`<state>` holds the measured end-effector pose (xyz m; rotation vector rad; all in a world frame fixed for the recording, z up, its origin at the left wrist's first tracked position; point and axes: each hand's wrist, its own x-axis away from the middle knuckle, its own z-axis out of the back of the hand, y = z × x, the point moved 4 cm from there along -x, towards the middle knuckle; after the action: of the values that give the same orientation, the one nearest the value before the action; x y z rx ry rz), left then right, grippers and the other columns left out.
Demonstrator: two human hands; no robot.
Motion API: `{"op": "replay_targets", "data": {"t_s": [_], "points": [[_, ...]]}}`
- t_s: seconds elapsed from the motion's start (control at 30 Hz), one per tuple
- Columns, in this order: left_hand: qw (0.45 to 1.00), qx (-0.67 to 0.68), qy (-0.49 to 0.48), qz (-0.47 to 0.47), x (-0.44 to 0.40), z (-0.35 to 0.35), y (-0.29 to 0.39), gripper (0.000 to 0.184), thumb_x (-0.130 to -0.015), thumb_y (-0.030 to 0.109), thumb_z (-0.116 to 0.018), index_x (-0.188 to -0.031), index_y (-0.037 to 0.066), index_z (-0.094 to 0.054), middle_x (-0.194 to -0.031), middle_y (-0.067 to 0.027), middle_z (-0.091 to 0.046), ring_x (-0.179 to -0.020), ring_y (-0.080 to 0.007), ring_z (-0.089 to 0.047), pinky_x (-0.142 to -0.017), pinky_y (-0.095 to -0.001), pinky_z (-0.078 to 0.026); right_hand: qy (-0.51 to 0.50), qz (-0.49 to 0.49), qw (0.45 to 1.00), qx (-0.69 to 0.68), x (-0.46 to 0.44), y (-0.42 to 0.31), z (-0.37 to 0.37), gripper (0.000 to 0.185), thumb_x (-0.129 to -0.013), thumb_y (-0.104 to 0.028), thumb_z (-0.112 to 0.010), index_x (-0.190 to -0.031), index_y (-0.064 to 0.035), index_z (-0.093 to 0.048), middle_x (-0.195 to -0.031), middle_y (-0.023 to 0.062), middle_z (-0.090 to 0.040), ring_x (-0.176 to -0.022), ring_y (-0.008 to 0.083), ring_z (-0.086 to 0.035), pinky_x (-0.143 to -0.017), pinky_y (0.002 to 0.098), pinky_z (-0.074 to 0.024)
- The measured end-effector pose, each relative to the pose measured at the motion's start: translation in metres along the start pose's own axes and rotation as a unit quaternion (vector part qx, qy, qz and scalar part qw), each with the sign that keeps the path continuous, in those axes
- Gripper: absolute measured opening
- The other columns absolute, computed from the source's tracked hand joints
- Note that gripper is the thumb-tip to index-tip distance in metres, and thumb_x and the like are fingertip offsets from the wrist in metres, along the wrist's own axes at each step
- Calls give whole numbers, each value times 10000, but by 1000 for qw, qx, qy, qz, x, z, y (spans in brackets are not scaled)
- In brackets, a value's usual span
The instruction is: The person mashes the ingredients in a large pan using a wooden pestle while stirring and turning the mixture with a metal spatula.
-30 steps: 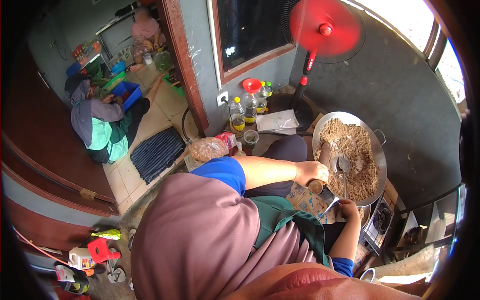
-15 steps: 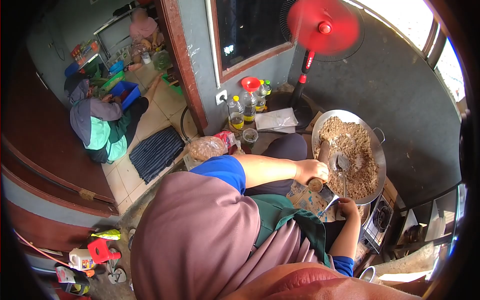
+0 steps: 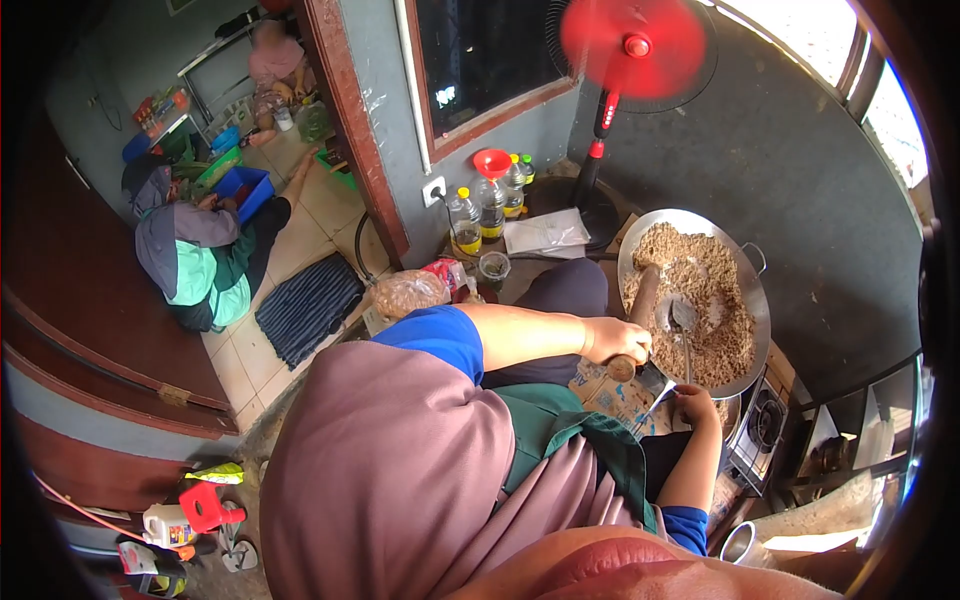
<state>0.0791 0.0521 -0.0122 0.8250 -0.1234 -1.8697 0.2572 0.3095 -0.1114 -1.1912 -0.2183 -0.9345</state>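
My left hand (image 3: 617, 341) is wrapped round a thick wooden pestle (image 3: 645, 293), whose rounded near end sticks out below the fist. The pestle's far part lies over the edge of a wide metal wok (image 3: 762, 335). Brown crumbly food (image 3: 725, 345) fills much of the wok, with paler patches in the middle. A metal ladle (image 3: 683, 316) rests its bowl on the food. Its thin handle runs down to my right hand (image 3: 697, 404), which is closed at the wok's near rim. A narrow pale strip (image 3: 660, 397) shows beside that hand.
A gas stove (image 3: 763, 430) stands at the near right of the wok. Behind are oil bottles (image 3: 490, 208), a plastic packet (image 3: 547, 233) and a running red fan (image 3: 635, 45). Two people sit beyond the doorway, near a blue basin (image 3: 245, 190).
The view has shifted slightly, moving most things a little up and left in the picture. Both hands keep their holds on the pestle and the ladle.
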Motion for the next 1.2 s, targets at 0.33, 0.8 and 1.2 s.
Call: {"op": "replay_targets", "data": {"t_s": [0.33,0.8,1.2], "points": [[997,-29,-67,-34,-3,-21,10,203,-827,166,-641,-1027,143,-667,-1167,-81,-574,-1122,-279,-585,-837,-377,-547,-17,18,999,24,-4,1,3,348,-919,-55,-609,-1265,-76,-634,-688,12,-587,-468,110,-457,-434,300,-361],[994,-27,-94,-52,-36,-63,-7,194,-835,175,-616,-1024,153,-654,-1121,-67,-564,-1086,-280,-586,-831,-389,-523,13,8,992,124,17,-5,-2,423,-892,-76,-641,-1309,-141,-613,-780,28,-625,-539,135,-537,-490,312,-474],[981,5,-190,44,-51,-95,-9,259,-892,328,-562,-978,90,-611,-992,-167,-604,-946,-371,-627,-805,-464,-488,41,-15,990,131,39,9,10,634,-883,-85,-689,-1460,-197,-451,-852,124,-701,-628,199,-686,-483,339,-537]]}}
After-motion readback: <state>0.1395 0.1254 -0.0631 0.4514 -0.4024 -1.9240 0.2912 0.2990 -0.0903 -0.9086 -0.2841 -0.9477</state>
